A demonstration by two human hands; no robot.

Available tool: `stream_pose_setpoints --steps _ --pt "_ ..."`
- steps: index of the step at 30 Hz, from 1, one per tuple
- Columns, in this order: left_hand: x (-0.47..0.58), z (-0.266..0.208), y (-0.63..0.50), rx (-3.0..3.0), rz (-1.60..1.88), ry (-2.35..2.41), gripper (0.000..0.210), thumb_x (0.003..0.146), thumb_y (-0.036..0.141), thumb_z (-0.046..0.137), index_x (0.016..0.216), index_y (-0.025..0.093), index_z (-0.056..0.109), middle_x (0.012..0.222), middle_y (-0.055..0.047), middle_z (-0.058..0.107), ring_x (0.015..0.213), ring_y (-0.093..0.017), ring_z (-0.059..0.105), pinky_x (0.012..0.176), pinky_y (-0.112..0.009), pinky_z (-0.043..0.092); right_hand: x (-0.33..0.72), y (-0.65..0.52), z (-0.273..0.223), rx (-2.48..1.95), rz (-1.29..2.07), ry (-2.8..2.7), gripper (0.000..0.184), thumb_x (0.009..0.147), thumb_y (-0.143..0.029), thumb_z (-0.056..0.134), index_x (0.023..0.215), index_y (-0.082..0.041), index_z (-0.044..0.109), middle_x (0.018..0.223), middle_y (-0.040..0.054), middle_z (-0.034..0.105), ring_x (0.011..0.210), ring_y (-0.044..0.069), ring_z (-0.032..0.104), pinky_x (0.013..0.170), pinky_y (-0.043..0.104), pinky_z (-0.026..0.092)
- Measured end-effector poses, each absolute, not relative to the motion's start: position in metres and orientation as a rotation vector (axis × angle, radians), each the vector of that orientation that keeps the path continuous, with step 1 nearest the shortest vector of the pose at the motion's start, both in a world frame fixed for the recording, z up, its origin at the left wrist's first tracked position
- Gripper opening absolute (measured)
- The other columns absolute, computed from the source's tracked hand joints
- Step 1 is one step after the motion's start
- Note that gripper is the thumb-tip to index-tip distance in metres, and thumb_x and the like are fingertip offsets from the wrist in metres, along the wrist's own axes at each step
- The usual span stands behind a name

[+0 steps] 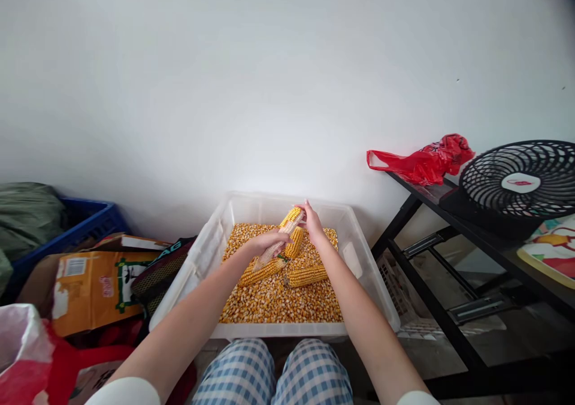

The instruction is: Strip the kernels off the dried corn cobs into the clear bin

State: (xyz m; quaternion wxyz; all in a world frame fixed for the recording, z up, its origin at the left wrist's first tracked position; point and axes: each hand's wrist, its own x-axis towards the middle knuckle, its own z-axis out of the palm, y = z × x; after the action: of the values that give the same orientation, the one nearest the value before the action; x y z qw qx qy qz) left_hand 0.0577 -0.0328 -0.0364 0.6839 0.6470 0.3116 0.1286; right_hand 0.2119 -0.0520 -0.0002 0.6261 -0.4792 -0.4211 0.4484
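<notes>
Both my hands are on one ear of corn (287, 224), tilted above the bin with its upper end to the right. Pale bare cob shows along its lower part, and yellow kernels remain near the top. My left hand (269, 241) wraps round the lower middle of the ear. At the upper end, my right hand (312, 220) grips it with the fingers partly hidden behind. Below lie several whole ears, among them one at the right (308, 276) and one at the left (261, 272), on a bed of loose kernels (278, 306).
The white plastic bin (371, 285) stands before my knees against the wall. On the right, a black table (471, 231) holds a fan (521, 180) and a red plastic bag (426, 162). At left are a cardboard box (90, 291), a blue crate (96, 216) and bags.
</notes>
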Motion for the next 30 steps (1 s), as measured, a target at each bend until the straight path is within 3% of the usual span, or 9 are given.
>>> stream_pose_setpoints --steps 5,8,11,17,23,26,30 --pt "0.076 -0.041 -0.041 2.083 0.593 1.078 0.006 0.063 0.023 0.053 0.064 0.018 0.051 0.051 0.0 0.053 0.046 -0.013 0.051 0.044 -0.02 0.032 0.215 -0.052 -0.002 -0.964 1.118 -0.591 0.058 0.079 -0.061 0.018 0.056 -0.018 0.049 0.058 0.0067 0.061 0.054 0.017 0.059 0.052 0.031 0.047" --pt "0.084 -0.04 -0.048 2.297 0.733 1.199 0.01 0.064 0.024 0.054 0.072 0.018 0.055 0.063 -0.003 0.059 0.061 -0.016 0.057 0.051 -0.02 0.033 0.218 -0.052 -0.002 -0.918 1.04 -0.441 0.054 0.081 -0.057 0.017 0.049 -0.02 0.04 0.048 0.0043 0.055 0.048 0.017 0.057 0.052 0.035 0.048" --pt "0.091 -0.038 -0.057 2.235 0.718 1.157 0.007 0.065 0.024 0.052 0.067 0.017 0.052 0.06 -0.003 0.058 0.057 -0.015 0.055 0.049 -0.02 0.032 0.215 -0.054 0.001 -0.892 0.901 -0.453 0.053 0.081 -0.057 0.02 0.046 -0.02 0.035 0.044 0.0022 0.05 0.043 0.016 0.055 0.049 0.033 0.047" --pt "0.097 -0.029 -0.074 1.767 0.565 0.88 0.007 0.066 0.021 0.046 0.06 0.017 0.044 0.041 0.004 0.043 0.033 -0.009 0.04 0.036 -0.02 0.031 0.209 -0.062 0.012 -0.929 0.63 -0.781 0.056 0.08 -0.06 0.027 0.047 -0.018 0.044 0.045 0.0026 0.054 0.043 0.013 0.054 0.045 0.025 0.043" --pt "0.095 -0.017 -0.073 1.672 0.531 0.806 0.013 0.069 0.024 0.047 0.059 0.017 0.042 0.039 0.004 0.042 0.032 -0.01 0.04 0.035 -0.021 0.033 0.229 -0.058 0.016 -1.003 0.702 -0.733 0.058 0.08 -0.06 0.026 0.056 -0.015 0.055 0.054 0.0037 0.061 0.05 0.012 0.057 0.046 0.021 0.04" --pt "0.097 -0.022 -0.067 1.863 0.574 0.978 0.017 0.072 0.031 0.047 0.065 0.016 0.046 0.045 0.001 0.049 0.039 -0.012 0.048 0.041 -0.022 0.036 0.228 -0.055 0.015 -1.028 0.775 -0.658 0.055 0.078 -0.059 0.031 0.056 -0.015 0.055 0.057 0.0029 0.062 0.051 0.01 0.056 0.045 0.02 0.04" --pt "0.096 -0.029 -0.064 2.267 0.662 1.377 0.021 0.074 0.034 0.048 0.082 0.016 0.053 0.073 -0.008 0.063 0.07 -0.02 0.061 0.06 -0.025 0.042 0.215 -0.059 0.014 -0.896 1.11 -0.485 0.055 0.08 -0.057 0.023 0.058 -0.016 0.052 0.052 0.0051 0.06 0.049 0.015 0.057 0.045 0.026 0.043"
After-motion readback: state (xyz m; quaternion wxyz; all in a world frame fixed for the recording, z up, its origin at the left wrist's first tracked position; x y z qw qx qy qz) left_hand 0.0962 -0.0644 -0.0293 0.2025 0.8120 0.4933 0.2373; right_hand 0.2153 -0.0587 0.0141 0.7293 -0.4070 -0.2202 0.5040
